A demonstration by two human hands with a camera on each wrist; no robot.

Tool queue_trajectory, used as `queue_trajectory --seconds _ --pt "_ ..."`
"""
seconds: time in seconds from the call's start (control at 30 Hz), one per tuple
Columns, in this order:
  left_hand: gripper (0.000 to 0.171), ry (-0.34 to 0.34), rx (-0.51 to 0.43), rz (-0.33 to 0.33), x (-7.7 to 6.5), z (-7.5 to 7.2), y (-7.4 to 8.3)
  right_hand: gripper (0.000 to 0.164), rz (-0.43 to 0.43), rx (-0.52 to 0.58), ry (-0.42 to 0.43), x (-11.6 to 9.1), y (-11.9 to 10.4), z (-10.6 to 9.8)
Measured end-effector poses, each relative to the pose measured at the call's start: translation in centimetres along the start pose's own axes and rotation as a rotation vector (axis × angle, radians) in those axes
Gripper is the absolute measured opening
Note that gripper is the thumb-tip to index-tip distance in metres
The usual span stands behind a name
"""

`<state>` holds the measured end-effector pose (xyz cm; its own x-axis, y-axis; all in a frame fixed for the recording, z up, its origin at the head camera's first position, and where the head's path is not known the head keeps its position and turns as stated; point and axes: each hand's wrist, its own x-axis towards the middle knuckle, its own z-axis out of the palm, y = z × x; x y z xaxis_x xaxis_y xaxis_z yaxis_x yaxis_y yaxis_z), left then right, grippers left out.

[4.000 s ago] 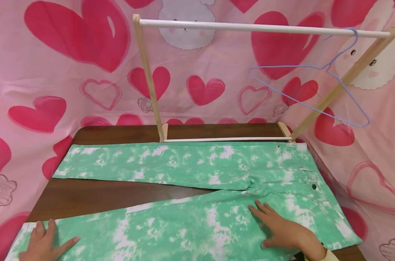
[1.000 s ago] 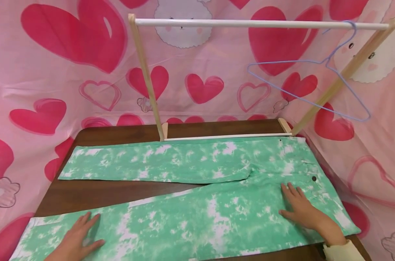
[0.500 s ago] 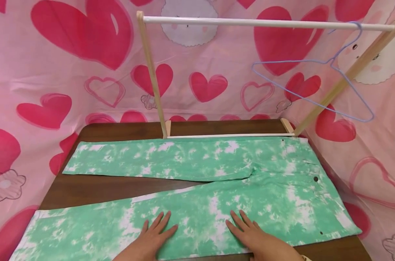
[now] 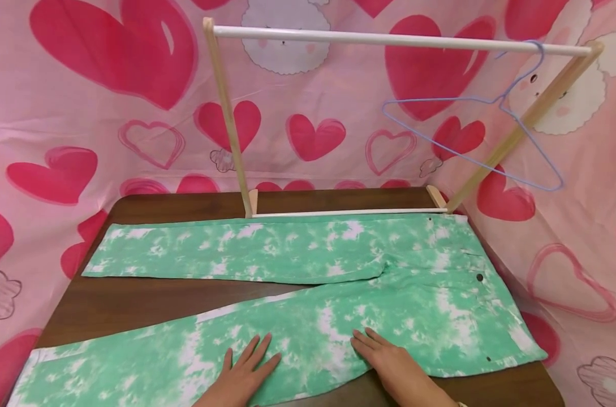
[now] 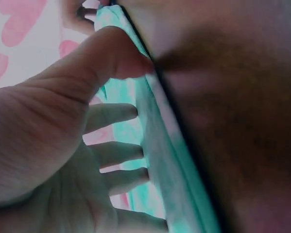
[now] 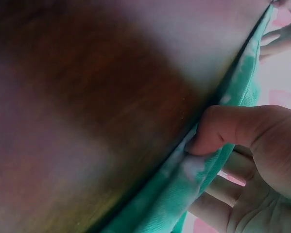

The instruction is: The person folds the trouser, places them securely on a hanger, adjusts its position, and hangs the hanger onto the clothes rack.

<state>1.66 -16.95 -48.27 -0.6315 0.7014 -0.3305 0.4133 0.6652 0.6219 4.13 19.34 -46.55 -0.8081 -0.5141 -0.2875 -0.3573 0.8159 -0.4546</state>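
A pair of green-and-white tie-dye trousers [image 4: 297,316] lies spread on the table, waist to the right and legs to the left. My left hand [image 4: 244,370] rests on the nearer leg with its fingers spread; in the left wrist view its thumb [image 5: 121,53] touches the edge of the cloth. Farther right, my right hand [image 4: 391,362] pinches the near edge of the same leg, fingers on top of the cloth. In the right wrist view the thumb [image 6: 223,128] presses the hem, and the cloth lies between it and the fingers.
Behind the trousers stands a rack with a white rail [image 4: 389,38] and wooden posts. A blue wire hanger [image 4: 470,100] hangs at the rail's right end. Brown table [image 4: 175,299] shows between the legs. A pink heart-print curtain [image 4: 160,85] surrounds the table.
Both hands have come inward from the leg's hem and the waist to the middle of the near edge. That edge has just been drawn away from me at the right hand.
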Motion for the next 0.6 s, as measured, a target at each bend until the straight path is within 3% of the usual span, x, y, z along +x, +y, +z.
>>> queue_trajectory --seconds 0.17,0.33,0.37,0.53,0.6 --pt "0.102 0.014 0.030 -0.048 -0.4 0.4 -0.4 0.056 0.035 0.006 0.015 0.0 -0.4 -0.5" --pt "0.105 0.058 0.006 -0.013 -1.1 -0.2 -2.1 0.056 0.051 0.051 -0.013 -0.2 -0.1 -1.0" --pt "0.103 0.059 -0.008 -0.011 -1.3 -0.5 -2.5 0.056 0.051 0.057 -0.019 -0.2 0.0 -1.1" --pt "0.060 0.050 -0.009 -0.029 -2.1 -2.0 -3.6 0.059 0.054 0.075 0.001 -0.8 0.7 -1.7" --pt "0.064 0.064 0.015 -0.044 -2.5 -2.5 -3.8 0.063 0.059 0.055 0.032 -1.1 1.1 -2.1"
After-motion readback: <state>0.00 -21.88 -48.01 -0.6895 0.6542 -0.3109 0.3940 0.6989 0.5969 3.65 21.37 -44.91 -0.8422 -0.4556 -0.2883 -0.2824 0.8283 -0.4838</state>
